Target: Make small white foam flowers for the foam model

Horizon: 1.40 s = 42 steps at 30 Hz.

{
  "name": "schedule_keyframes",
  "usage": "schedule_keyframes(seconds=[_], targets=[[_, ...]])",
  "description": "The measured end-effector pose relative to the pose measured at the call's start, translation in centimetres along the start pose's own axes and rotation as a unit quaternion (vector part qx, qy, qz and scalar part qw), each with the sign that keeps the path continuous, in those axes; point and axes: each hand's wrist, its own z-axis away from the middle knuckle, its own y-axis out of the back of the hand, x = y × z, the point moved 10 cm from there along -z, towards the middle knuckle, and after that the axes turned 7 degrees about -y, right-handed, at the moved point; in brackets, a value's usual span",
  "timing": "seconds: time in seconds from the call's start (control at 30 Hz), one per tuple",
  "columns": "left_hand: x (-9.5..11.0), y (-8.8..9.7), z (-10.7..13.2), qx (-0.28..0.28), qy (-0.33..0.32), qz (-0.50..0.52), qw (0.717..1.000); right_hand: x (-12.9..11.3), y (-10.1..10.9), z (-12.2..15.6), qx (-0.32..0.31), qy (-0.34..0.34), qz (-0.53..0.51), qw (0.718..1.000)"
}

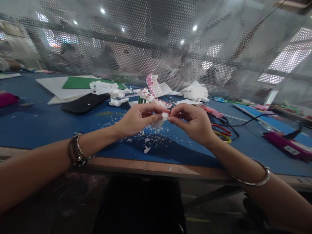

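My left hand [137, 121] and my right hand [192, 123] meet above the blue table [36, 126], and both pinch a small white paper piece [162, 119] between fingertips. The left thumb and fingers close on its lower part, the right fingertips on its upper right edge. Small white paper scraps [152, 136] lie scattered on the table just below the hands. Behind the hands lies a white strip with pink petals [152, 92].
A black phone [85, 103] lies at the left, with white and green sheets [73, 85] behind it. Crumpled white paper [195, 91], scissors with coloured handles [220, 131], a black cable [246, 121] and a pink tool [286, 144] sit at the right. A perforated screen [156, 42] stands behind.
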Motion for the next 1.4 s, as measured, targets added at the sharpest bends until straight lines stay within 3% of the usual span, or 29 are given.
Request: schedule_keyframes(seconds=[0.23, 0.4, 0.57, 0.8, 0.93, 1.0, 1.13, 1.4], targets=[[0.4, -0.3, 0.1, 0.0, -0.012, -0.002, 1.0, -2.5, 0.5, 0.8, 0.069, 0.103, 0.138, 0.983], [0.2, -0.8, 0.3, -0.008, 0.006, 0.006, 1.0, -2.5, 0.2, 0.7, 0.063, 0.107, 0.161, 0.979], [1.1, -0.8, 0.2, -0.017, -0.029, -0.027, 0.999, -2.8, 0.3, 0.9, 0.063, 0.128, 0.159, 0.977], [2.4, -0.1, 0.4, -0.008, -0.1, -0.119, 0.988, -1.5, 0.7, 0.5, 0.052, 0.053, 0.045, 0.996], [4.1, 0.2, 0.7, 0.008, -0.171, -0.268, 0.948, -0.7, -0.3, 0.3, -0.009, 0.028, -0.023, 0.999], [4.7, 0.2, 0.9, 0.011, -0.195, -0.297, 0.935, -0.6, -0.2, 0.2, -0.003, 0.02, -0.024, 1.0], [4.8, 0.2, 0.9, 0.012, -0.206, -0.28, 0.937, -0.7, 0.2, 0.3, 0.036, 0.012, -0.013, 0.999], [4.1, 0.4, 0.7, 0.02, -0.174, -0.216, 0.961, -0.7, 0.1, 0.4, 0.034, 0.009, -0.013, 0.999]])
